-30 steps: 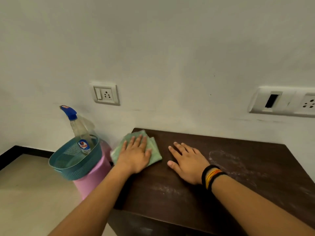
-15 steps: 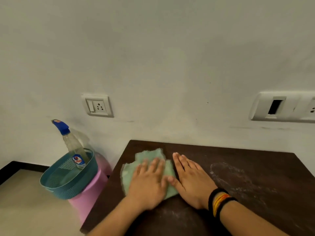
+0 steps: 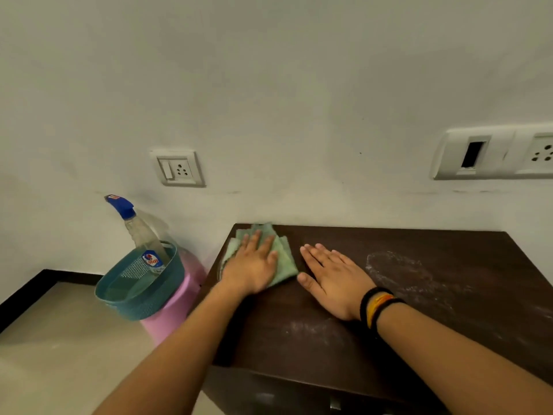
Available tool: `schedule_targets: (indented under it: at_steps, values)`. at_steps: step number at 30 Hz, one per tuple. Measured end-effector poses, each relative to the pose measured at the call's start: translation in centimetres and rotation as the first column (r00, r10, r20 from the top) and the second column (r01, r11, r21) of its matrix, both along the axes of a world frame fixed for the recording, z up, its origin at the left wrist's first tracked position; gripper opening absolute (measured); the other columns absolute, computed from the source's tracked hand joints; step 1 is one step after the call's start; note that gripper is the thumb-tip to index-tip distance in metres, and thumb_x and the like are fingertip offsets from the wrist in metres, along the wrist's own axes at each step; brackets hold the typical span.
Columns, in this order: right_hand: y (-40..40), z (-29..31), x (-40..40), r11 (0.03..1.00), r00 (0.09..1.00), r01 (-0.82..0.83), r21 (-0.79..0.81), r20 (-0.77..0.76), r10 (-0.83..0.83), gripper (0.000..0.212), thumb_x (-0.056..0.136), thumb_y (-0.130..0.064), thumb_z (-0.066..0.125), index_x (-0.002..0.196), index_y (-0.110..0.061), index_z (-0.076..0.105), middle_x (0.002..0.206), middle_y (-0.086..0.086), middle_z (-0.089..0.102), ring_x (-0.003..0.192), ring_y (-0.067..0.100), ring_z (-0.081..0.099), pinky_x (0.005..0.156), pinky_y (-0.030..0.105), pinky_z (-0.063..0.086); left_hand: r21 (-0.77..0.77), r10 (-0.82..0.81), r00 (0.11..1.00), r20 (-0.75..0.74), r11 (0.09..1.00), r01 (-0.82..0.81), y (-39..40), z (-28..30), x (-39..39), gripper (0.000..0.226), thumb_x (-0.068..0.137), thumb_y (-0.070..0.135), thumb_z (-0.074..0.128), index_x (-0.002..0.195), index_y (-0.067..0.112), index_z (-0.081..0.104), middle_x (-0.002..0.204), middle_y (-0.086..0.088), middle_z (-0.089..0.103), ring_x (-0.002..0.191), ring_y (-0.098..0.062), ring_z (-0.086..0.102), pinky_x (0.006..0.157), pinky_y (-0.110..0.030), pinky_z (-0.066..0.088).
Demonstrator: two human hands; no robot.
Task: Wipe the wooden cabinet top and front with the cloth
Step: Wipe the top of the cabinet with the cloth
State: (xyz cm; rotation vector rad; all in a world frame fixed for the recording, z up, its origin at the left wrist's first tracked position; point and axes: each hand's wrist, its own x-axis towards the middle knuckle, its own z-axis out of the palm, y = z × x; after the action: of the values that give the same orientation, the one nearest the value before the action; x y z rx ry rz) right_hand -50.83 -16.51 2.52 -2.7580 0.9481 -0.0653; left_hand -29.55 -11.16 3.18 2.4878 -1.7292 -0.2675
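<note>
A folded pale green cloth [image 3: 284, 262] lies at the far left corner of the dark wooden cabinet top [image 3: 419, 319]. My left hand [image 3: 251, 268] presses flat on the cloth with fingers spread toward the wall. My right hand [image 3: 332, 280], wearing black and orange wristbands, rests flat and bare on the wood just right of the cloth. A whitish dusty smear [image 3: 398, 271] marks the top to the right of my right hand, and fainter dust lies nearer me. A strip of the cabinet front [image 3: 269, 393] shows at the bottom.
Left of the cabinet, a teal basket [image 3: 134, 298] holding a blue-capped spray bottle [image 3: 140, 235] sits on a pink stool [image 3: 176, 313]. The wall behind carries a socket plate [image 3: 179, 169] and a wider switch panel [image 3: 493, 151]. Beige floor lies at the lower left.
Half a second ago my left hand and the cloth were nearer me, touching my right hand; they have slid back to the far left corner. My right hand stayed put.
</note>
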Motion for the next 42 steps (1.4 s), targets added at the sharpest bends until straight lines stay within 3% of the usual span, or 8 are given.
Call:
schedule_targets:
  at_steps: [7,12,16,21,26,31,35,42]
  values:
    - [-0.2,0.1,0.5,0.999,0.999,0.041,-0.024,-0.014,-0.041,0.091,0.090,-0.070,-0.004,0.161,-0.015,0.010,0.170,0.003,0.008,0.156,0.017,0.003,0.125,0.036,0.003,-0.067,-0.198,0.977,0.082,0.977,0.203,3.2,-0.4,-6.6,0.058,0.104,0.050,0.017,0.160,0.034,0.015,0.169,0.003,0.011,0.156,-0.021,0.007,0.125,-0.042,0.006]
    - [0.0,0.2,-0.3,0.999,0.999,0.039,0.009,-0.029,-0.038,0.076,0.100,-0.063,0.005,0.161,-0.020,0.013,0.170,0.000,0.009,0.156,0.018,0.004,0.124,0.036,0.004,0.015,0.068,0.995,0.068,0.997,-0.069,8.6,-0.3,-3.1,0.060,0.104,0.050,0.014,0.160,0.031,0.009,0.169,0.001,0.007,0.156,-0.025,0.005,0.125,-0.046,0.007]
    - [0.4,0.1,-0.1,0.998,0.998,0.060,-0.036,-0.030,-0.061,0.075,0.101,-0.062,0.007,0.161,-0.018,0.017,0.170,0.002,0.014,0.156,0.020,0.009,0.124,0.038,0.011,-0.051,-0.207,0.966,0.153,0.975,0.217,10.1,-1.2,-8.8,0.063,0.100,0.053,0.012,0.160,0.033,0.012,0.168,0.007,0.013,0.155,-0.022,0.009,0.124,-0.044,0.009]
    - [-0.5,1.4,-2.8,0.996,0.994,0.070,-0.052,-0.083,-0.074,0.078,0.099,-0.065,0.005,0.161,-0.019,0.014,0.169,0.001,0.015,0.156,0.021,0.011,0.124,0.041,0.016,0.038,0.066,0.995,0.072,0.997,-0.068,9.7,-0.3,-3.6,0.062,0.102,0.053,0.011,0.160,0.032,0.007,0.169,0.003,0.005,0.156,-0.025,0.002,0.125,-0.047,0.003]
    - [-1.6,0.4,-6.9,0.969,0.970,0.237,-0.067,-0.048,-0.240,0.075,0.099,-0.064,0.006,0.160,-0.022,0.020,0.169,0.000,0.018,0.155,0.024,0.012,0.121,0.043,0.016,-0.033,-0.297,0.949,0.102,0.953,0.302,8.8,-1.0,-11.4,0.064,0.099,0.055,0.010,0.160,0.036,0.006,0.169,0.009,0.007,0.156,-0.023,0.003,0.125,-0.048,0.005]
    - [-1.5,-0.2,-7.4,0.971,0.971,0.238,-0.015,-0.021,-0.238,0.074,0.099,-0.064,0.004,0.161,-0.026,0.018,0.169,-0.004,0.015,0.156,0.024,0.007,0.122,0.044,0.012,0.032,-0.027,0.994,0.105,0.999,0.024,8.8,-0.8,-7.2,0.069,0.096,0.055,0.007,0.161,0.031,0.004,0.169,0.004,0.005,0.156,-0.027,0.001,0.124,-0.050,0.002]
    - [-1.7,-0.3,-7.0,0.974,0.974,0.224,-0.046,-0.023,-0.225,0.073,0.099,-0.064,0.007,0.161,-0.025,0.016,0.170,-0.002,0.012,0.156,0.024,0.006,0.123,0.044,0.012,-0.004,-0.251,0.963,0.095,0.968,0.252,7.0,-0.8,-13.5,0.064,0.102,0.053,0.014,0.160,0.031,0.005,0.169,0.004,0.006,0.155,-0.029,0.000,0.124,-0.053,0.001]
    - [-1.4,-0.6,-7.7,0.986,0.985,0.168,-0.017,-0.026,-0.168,0.072,0.098,-0.066,0.002,0.161,-0.031,0.010,0.170,-0.006,0.005,0.156,0.021,0.001,0.124,0.041,0.006,0.011,-0.046,0.991,0.124,0.999,0.045,7.7,-0.9,-12.6,0.065,0.101,0.050,0.013,0.161,0.027,0.004,0.170,-0.001,0.004,0.155,-0.035,0.000,0.124,-0.054,0.002]
